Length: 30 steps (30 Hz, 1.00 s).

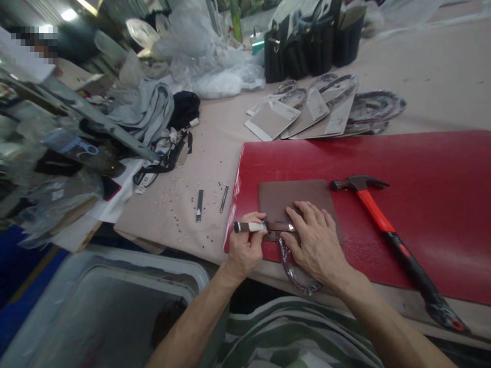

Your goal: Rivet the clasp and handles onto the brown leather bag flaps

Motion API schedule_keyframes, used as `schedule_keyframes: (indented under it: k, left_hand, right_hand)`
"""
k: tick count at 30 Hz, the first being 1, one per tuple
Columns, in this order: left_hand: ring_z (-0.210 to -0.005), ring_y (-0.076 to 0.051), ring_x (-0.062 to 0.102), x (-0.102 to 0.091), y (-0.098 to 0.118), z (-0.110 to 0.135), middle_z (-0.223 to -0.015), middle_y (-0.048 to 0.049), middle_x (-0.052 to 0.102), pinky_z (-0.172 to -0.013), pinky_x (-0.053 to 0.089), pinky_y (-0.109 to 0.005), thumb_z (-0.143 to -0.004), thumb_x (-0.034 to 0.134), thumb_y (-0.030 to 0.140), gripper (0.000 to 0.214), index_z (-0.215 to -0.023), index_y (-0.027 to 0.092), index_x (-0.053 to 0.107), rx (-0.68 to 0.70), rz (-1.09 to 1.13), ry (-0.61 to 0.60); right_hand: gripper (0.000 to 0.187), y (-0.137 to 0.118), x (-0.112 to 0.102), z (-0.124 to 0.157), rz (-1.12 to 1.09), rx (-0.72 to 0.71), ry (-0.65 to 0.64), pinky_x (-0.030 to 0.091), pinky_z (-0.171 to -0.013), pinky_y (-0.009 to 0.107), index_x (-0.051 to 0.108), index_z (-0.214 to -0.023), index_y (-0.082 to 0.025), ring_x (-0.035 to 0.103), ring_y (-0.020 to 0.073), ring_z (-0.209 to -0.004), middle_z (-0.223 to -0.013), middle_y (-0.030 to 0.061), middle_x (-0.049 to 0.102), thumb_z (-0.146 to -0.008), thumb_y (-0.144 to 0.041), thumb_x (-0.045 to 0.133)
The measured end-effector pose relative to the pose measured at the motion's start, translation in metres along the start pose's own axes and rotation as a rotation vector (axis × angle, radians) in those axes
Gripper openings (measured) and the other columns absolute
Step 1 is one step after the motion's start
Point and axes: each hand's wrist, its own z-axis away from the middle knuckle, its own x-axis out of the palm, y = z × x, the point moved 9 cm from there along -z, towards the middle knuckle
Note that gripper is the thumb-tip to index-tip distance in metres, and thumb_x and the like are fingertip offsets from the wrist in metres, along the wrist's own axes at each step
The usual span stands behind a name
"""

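The left hand (245, 250) grips a pale-handled, dark-capped hand tool (245, 226), its fingers (257, 223) curled shut around the handle. The tool's metal end reaches toward the right hand (316, 240), whose fingers (307, 217) lie spread and open, pressing down on a flat brown leather panel (291, 197) without closing on anything. The panel rests near the front edge of a glossy red board (422, 168), and a dark strap in clear plastic (297, 273) curls down past that edge.

The tool's tip sits close to the right hand, so a slip could catch those fingers. The strap's hanging weight could also drag the panel out of line.

Open red board stretches behind the panel, up to a hammer with a red-and-black handle (378, 220) on the right. To the left, the beige surface (215, 163) holds a small black-handled knife (199, 204) and scattered metal rivets (176, 225), which a wide sideways stroke could disturb.
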Motion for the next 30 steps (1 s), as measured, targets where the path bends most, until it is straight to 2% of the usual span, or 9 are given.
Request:
schedule_keyframes:
  k: [13,24,28,30]
  left_hand:
    - [-0.107,-0.022,0.069,0.004,-0.002,-0.004,-0.11,-0.0096,0.07,-0.096,0.056,-0.041,-0.096,0.057,0.015,0.01,-0.103,0.022,0.058,-0.026,0.022,-0.064]
    - [-0.105,-0.02,0.068,0.011,0.003,-0.014,-0.109,-0.01,0.07,-0.094,0.057,-0.037,-0.093,0.056,0.011,0.014,-0.104,0.019,0.06,0.017,-0.021,-0.155]
    - [-0.104,-0.02,0.069,0.013,0.004,-0.017,-0.108,-0.01,0.07,-0.093,0.058,-0.037,-0.091,0.055,0.009,0.015,-0.101,0.018,0.062,0.001,-0.032,-0.18]
    - [-0.103,-0.021,0.069,0.014,0.004,-0.019,-0.107,-0.0102,0.071,-0.093,0.058,-0.037,-0.09,0.056,0.008,0.015,-0.099,0.018,0.062,-0.009,-0.032,-0.192]
  right_hand:
    - [0.05,0.002,0.004,0.001,-0.008,0.001,0.01,0.033,-0.114,0.061,0.057,-0.138,-0.014,0.042,0.0392,-0.139,-0.149,0.0183,0.051,-0.098,-0.041,0.05]
    - [0.049,0.002,0.002,0.0,-0.042,0.017,-0.007,0.032,-0.114,0.062,0.058,-0.138,-0.013,0.042,0.0397,-0.139,-0.149,0.0187,0.051,-0.098,-0.039,0.05]
    - [0.046,0.002,0.003,0.001,-0.106,0.002,0.021,0.032,-0.114,0.065,0.06,-0.135,-0.012,0.041,0.0413,-0.14,-0.147,0.0192,0.052,-0.097,-0.037,0.052]
    - [0.041,0.007,-0.003,0.002,-0.216,-0.024,0.064,0.037,-0.112,0.063,0.063,-0.129,-0.013,0.047,0.0391,-0.135,-0.142,0.0184,0.057,-0.096,-0.036,0.053]
